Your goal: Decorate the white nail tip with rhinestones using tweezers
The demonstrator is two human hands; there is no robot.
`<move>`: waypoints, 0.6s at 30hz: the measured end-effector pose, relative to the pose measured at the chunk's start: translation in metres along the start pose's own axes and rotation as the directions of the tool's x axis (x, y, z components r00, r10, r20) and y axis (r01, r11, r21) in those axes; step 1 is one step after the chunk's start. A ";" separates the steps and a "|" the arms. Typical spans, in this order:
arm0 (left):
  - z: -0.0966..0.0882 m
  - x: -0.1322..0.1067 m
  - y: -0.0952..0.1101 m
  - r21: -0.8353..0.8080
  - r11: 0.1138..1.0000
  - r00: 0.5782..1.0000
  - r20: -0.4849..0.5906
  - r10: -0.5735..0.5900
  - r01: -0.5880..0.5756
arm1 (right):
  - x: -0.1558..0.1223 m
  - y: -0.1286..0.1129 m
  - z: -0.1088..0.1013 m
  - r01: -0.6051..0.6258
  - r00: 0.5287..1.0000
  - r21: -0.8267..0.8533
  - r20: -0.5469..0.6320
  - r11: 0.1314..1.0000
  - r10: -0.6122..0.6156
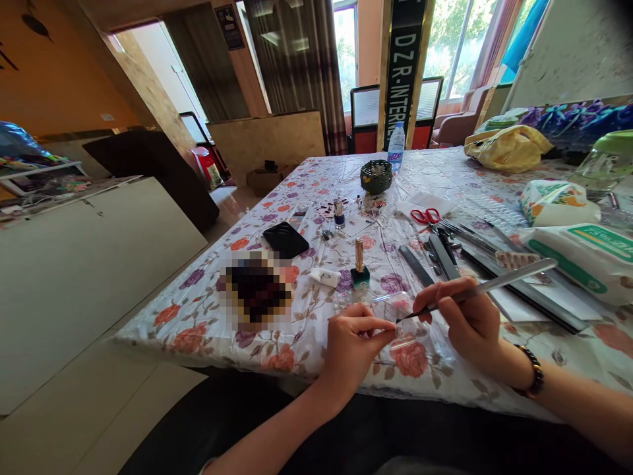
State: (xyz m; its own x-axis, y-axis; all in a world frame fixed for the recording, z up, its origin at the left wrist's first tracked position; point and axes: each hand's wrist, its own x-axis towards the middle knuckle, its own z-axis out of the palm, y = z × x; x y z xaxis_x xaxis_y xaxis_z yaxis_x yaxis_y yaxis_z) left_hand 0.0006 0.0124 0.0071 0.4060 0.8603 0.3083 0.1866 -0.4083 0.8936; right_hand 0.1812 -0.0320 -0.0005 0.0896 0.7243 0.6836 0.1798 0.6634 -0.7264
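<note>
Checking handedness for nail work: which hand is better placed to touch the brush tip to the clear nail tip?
Right, probably. The right hand holds the brush, tip at the clear nail tip pinched by the left hand.

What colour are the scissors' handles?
Red, on the scissors lying mid-table; head view.

A floral-clothed table (208,316) bears a nail polish bottle (360,264), red scissors (426,216), perhaps nail files (415,265), and wipes packs (581,260).

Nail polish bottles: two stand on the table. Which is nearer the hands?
The green bottle with the gold cap, just beyond the left hand; the blue bottle stands farther back.
</note>
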 end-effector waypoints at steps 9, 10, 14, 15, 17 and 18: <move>0.001 0.000 0.000 -0.020 1.000 1.000 -0.008 0.011 -0.011 | 0.000 -0.002 0.000 0.017 1.000 0.003 -0.015 1.000 -0.017; 0.001 0.000 0.000 -0.021 1.000 1.000 -0.007 0.011 -0.012 | 0.000 -0.002 0.000 0.018 1.000 0.005 -0.018 1.000 -0.018; 0.000 0.000 0.000 -0.021 1.000 1.000 -0.003 0.002 -0.002 | 0.000 -0.001 0.001 0.013 1.000 -0.018 -0.020 1.000 -0.014; 0.000 0.000 0.000 -0.021 1.000 1.000 -0.003 -0.001 0.001 | 0.000 -0.001 0.001 0.015 1.000 -0.013 -0.027 1.000 -0.015; 0.000 0.000 0.000 -0.020 1.000 1.000 -0.003 -0.007 0.007 | 0.000 -0.002 0.001 0.018 0.999 0.009 -0.027 1.000 -0.018; 0.001 0.000 0.000 -0.020 1.000 1.000 -0.002 -0.008 0.008 | 0.000 -0.002 0.001 0.016 1.000 0.013 -0.015 1.000 -0.015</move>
State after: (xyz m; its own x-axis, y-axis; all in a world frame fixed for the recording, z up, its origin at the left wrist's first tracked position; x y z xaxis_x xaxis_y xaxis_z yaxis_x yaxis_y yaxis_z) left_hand 0.0012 0.0123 0.0071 0.4025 0.8644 0.3015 0.1721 -0.3949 0.9025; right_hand 0.1798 -0.0327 0.0010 0.1017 0.7110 0.6958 0.1683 0.6770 -0.7164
